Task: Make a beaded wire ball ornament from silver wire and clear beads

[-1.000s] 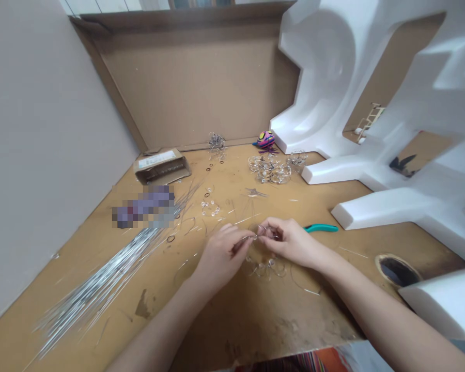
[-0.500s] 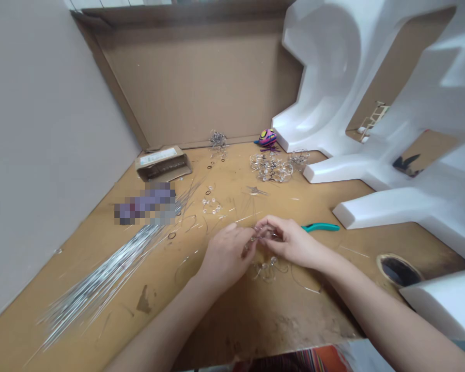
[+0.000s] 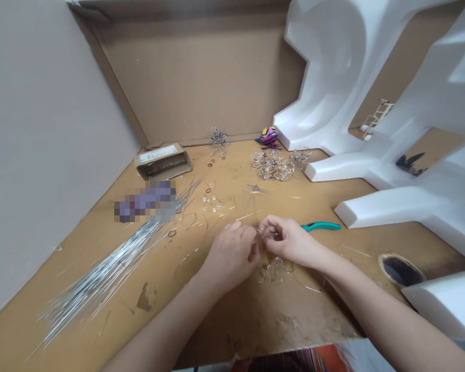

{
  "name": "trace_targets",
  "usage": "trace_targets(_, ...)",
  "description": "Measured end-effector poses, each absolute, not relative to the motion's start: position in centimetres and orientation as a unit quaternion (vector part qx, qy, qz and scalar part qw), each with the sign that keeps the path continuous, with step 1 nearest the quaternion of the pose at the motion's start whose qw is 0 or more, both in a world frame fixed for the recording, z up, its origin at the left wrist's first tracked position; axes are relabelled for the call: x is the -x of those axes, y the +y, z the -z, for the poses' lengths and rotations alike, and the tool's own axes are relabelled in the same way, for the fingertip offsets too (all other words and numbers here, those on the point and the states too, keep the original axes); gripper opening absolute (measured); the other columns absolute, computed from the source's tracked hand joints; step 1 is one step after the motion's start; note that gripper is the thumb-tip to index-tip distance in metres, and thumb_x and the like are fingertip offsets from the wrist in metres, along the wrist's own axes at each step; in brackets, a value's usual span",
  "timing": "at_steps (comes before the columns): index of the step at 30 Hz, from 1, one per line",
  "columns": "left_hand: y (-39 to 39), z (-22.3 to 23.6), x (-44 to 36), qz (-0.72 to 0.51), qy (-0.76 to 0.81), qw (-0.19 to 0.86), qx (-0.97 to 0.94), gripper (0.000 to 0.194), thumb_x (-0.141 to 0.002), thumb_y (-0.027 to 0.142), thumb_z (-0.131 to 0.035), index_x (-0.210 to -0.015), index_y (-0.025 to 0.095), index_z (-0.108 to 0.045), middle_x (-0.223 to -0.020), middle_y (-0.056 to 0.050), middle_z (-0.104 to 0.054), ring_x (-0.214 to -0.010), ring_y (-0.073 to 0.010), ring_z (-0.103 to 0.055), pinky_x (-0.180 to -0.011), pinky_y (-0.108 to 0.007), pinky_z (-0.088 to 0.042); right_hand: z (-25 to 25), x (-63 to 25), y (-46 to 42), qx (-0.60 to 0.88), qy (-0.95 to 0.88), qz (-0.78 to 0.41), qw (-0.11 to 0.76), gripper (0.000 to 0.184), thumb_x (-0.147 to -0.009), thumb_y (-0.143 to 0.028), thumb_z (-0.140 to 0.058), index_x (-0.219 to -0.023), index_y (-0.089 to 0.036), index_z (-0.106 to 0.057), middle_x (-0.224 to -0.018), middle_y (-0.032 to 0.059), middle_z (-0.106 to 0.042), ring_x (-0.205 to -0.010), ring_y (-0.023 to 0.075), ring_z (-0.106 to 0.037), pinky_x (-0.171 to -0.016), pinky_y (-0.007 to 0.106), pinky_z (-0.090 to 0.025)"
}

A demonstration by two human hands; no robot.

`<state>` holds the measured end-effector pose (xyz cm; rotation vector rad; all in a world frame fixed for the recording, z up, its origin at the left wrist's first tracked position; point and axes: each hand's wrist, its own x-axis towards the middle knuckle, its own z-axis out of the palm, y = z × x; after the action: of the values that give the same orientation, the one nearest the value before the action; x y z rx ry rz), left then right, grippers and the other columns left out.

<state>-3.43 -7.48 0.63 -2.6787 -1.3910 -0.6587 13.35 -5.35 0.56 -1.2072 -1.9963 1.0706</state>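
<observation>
My left hand point(image 3: 230, 253) is closed, its fingertips pinching thin silver wire at the middle of the table. Against it, my right hand point(image 3: 289, 238) is also closed on the wire, thumb and forefinger pressed together. Most of the wire between them is hidden by the fingers. Just below the right hand is a looped wire piece with clear beads point(image 3: 272, 269); whether it joins the held wire, I cannot tell. Teal-handled pliers point(image 3: 322, 226) lie past my right wrist, their head hidden. Farther off rests a ring of clear beads point(image 3: 212, 204).
A bundle of straight wires point(image 3: 112, 274) lies at left, near a blurred purple item point(image 3: 145, 200) and an open cardboard box point(image 3: 165, 161). Beaded wire loops point(image 3: 273, 166) pile up at the back. White moulded foam point(image 3: 387, 206) borders the right, by a dark round hole point(image 3: 401, 270).
Both hands have shifted slightly to the right, still pinching the wire. The beaded wire piece below them has moved a little to the right too.
</observation>
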Motion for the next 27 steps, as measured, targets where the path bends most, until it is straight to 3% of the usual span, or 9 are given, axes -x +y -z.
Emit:
trace_targets(10, -7.6, -0.8, 3.3, 0.196, -0.445, 0.004, 0.874, 0.007, -0.071, 0.012, -0.047, -0.069, 0.018, -0.049, -0.066, -0.003, -0.053, -0.068, -0.0187, -0.047, -0.061, -0.03, -0.035, -1.1, -12.8, -6.1, 0.487, -0.771, -0.304, 0.274, 0.012, -0.063, -0.012, -0.05, -0.071, -0.02, -0.048, -0.059, -0.0048, -0.054, -0.052, 0.0085, -0.046, -0.05, 0.02, -0.033)
trace_targets(17, -7.6, -0.8, 3.4, 0.202, -0.47, -0.044, 0.858, 0.007, -0.071, 0.012, -0.047, -0.068, 0.018, -0.05, -0.066, -0.002, -0.051, -0.067, -0.0172, -0.047, -0.058, -0.028, -0.035, -0.7, -12.4, -6.0, 0.496, -0.755, -0.311, 0.294, 0.012, -0.061, -0.013, -0.051, -0.07, -0.02, -0.05, -0.053, -0.0063, -0.048, -0.049, 0.0079, -0.043, -0.048, 0.02, -0.031)
trace_targets(21, -7.5, -1.3, 3.9, 0.236, -0.481, -0.173, 0.826, 0.011, -0.078, 0.017, -0.047, -0.085, 0.02, -0.055, -0.065, 0.002, -0.051, -0.061, -0.0131, -0.048, -0.056, -0.025, -0.035, -0.3, -12.7, -5.4, 0.484, -0.734, -0.354, 0.32, 0.011, -0.062, -0.012, -0.05, -0.071, -0.019, -0.049, -0.051, -0.0075, -0.042, -0.048, 0.0074, -0.038, -0.047, 0.019, -0.03)
trace_targets(24, -7.3, -1.6, 4.7, 0.275, -0.474, -0.319, 0.773, 0.027, -0.079, 0.021, -0.051, -0.105, 0.024, -0.048, -0.069, 0.004, -0.055, -0.06, -0.011, -0.05, -0.058, -0.024, -0.04, -0.3, -13.0, -5.1, 0.483, -0.713, -0.378, 0.34, 0.011, -0.062, -0.012, -0.05, -0.072, -0.018, -0.049, -0.052, -0.0076, -0.04, -0.048, 0.0069, -0.036, -0.046, 0.019, -0.03)
trace_targets(27, -7.0, -1.8, 5.4, 0.31, -0.472, -0.434, 0.702, 0.025, -0.078, 0.026, -0.055, -0.101, 0.022, -0.045, -0.076, 0.002, -0.063, -0.067, -0.0118, -0.057, -0.063, -0.025, -0.044, -0.4, -13.3, -4.9, 0.487, -0.698, -0.392, 0.349, 0.011, -0.062, -0.012, -0.05, -0.071, -0.018, -0.049, -0.052, -0.0077, -0.039, -0.048, 0.0065, -0.034, -0.046, 0.018, -0.029)
